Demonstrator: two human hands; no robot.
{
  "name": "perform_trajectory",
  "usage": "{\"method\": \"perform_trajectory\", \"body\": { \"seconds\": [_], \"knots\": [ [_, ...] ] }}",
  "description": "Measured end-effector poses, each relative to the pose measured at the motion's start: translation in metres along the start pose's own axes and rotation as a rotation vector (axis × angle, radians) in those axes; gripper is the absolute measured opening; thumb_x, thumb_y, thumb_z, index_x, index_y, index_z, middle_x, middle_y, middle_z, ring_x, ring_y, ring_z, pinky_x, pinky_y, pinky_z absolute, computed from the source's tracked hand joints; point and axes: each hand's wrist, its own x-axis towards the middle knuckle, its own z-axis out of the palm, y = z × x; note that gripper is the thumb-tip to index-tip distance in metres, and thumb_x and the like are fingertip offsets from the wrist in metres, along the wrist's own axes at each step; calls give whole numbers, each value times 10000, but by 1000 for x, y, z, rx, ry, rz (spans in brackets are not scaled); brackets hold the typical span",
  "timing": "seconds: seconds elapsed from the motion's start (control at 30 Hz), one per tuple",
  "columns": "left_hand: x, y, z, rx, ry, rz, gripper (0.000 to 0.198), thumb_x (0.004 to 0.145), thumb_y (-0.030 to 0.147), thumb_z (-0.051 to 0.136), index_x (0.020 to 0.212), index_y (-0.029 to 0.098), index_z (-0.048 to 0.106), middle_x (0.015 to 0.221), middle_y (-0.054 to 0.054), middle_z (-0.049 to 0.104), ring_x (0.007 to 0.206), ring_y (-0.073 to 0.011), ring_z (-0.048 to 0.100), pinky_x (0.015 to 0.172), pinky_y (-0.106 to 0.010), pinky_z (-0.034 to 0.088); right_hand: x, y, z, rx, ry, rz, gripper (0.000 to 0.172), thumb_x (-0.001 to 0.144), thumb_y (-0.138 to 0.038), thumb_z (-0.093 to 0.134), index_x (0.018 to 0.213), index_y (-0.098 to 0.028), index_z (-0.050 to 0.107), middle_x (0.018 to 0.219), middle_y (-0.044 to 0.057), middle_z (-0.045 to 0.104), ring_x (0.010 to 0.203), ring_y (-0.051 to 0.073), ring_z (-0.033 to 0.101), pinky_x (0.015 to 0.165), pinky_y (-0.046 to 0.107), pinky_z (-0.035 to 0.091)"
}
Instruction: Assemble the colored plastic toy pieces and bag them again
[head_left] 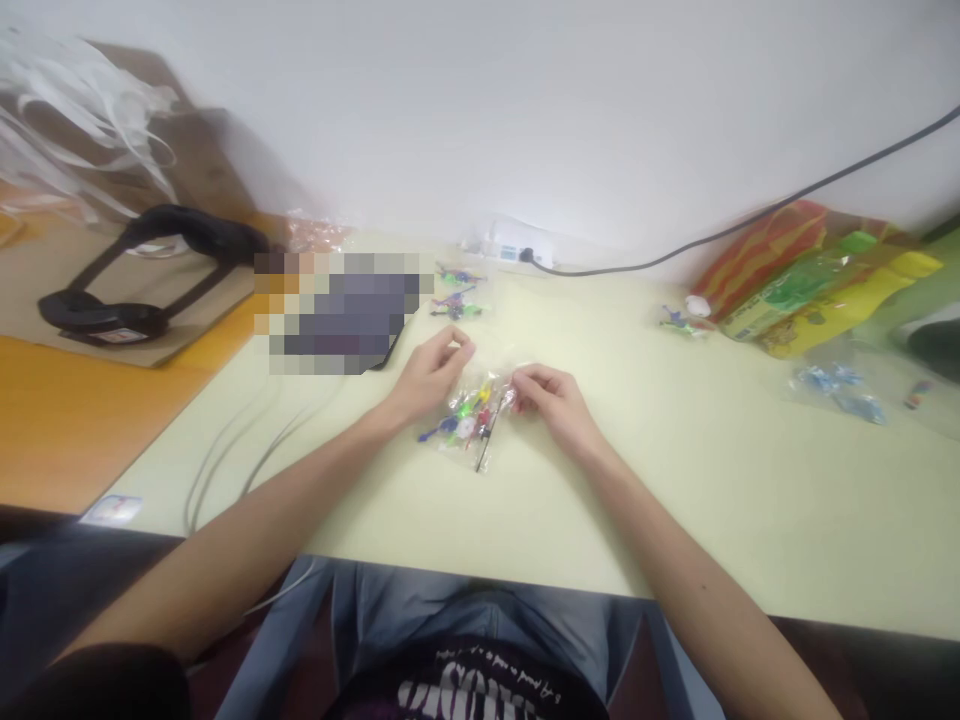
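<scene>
A small clear plastic bag (466, 425) of colourful plastic parts lies on the pale table in front of me. Blue, green, yellow, red and white pieces show through it, along with a thin black rod. At its upper right edge, my right hand (553, 398) pinches the plastic between thumb and curled fingers. My left hand (435, 368) is just beyond the bag's upper left side, thumb and fingers closed in a loose pinch. Whatever is between those left fingertips is too small to make out.
Similar packets of parts (452, 305) lie beyond my left hand, beside a pixelated dark device. Another packet (684, 322) is near a green bottle (787, 290) and bright wrappers at right. A black cable (660, 262) runs along the wall; a black frame (142, 275) lies left.
</scene>
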Motion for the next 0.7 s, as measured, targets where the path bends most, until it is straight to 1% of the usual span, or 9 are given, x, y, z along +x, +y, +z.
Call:
{"method": "perform_trajectory", "body": {
  "seconds": [0.1,0.2,0.3,0.43,0.57,0.63,0.7],
  "knots": [
    [1,1,-1,10,62,-14,266,974,505,537,935,245,502,565,75,352,467,-102,329,448,-243,217,0,1,-2,-18,30,-9,363,860,-563,684,804,-205,660,674,1,644,638,156,605,651,296,501],
    [1,2,-1,21,96,-17,264,980,506,527,928,250,493,575,70,314,468,-105,291,446,-251,196,0,2,-2,-21,47,-26,380,864,-582,670,789,-212,633,663,-3,626,632,155,598,651,297,501],
    [1,1,-2,26,106,-18,268,978,514,527,927,254,486,572,71,284,463,-107,267,448,-256,173,0,3,-1,-21,70,-39,392,875,-593,650,768,-219,600,652,-6,607,627,154,592,648,294,500],
    [1,1,-2,10,86,-13,264,977,514,538,948,254,508,576,70,287,473,-108,276,461,-262,180,0,2,0,1,73,-47,376,879,-575,650,757,-226,582,637,-14,594,611,153,584,630,293,490],
    [2,2,-2,7,46,10,308,979,507,536,873,218,544,557,66,344,481,-103,301,475,-260,229,-1,0,0,-16,43,-50,357,876,-560,658,781,-221,601,630,-18,590,608,154,578,627,297,488],
    [3,2,-2,3,36,16,333,977,501,537,826,204,544,564,56,402,494,-103,347,491,-255,276,-1,-1,1,-23,32,-40,362,877,-565,655,779,-220,599,636,-17,594,613,154,578,631,298,489],
    [4,1,-2,-11,37,22,331,966,496,555,818,200,544,596,45,458,523,-105,402,515,-249,321,-2,-1,1,-11,27,-41,364,878,-562,655,768,-220,593,638,-18,594,615,152,576,634,298,486]
  ]
}}
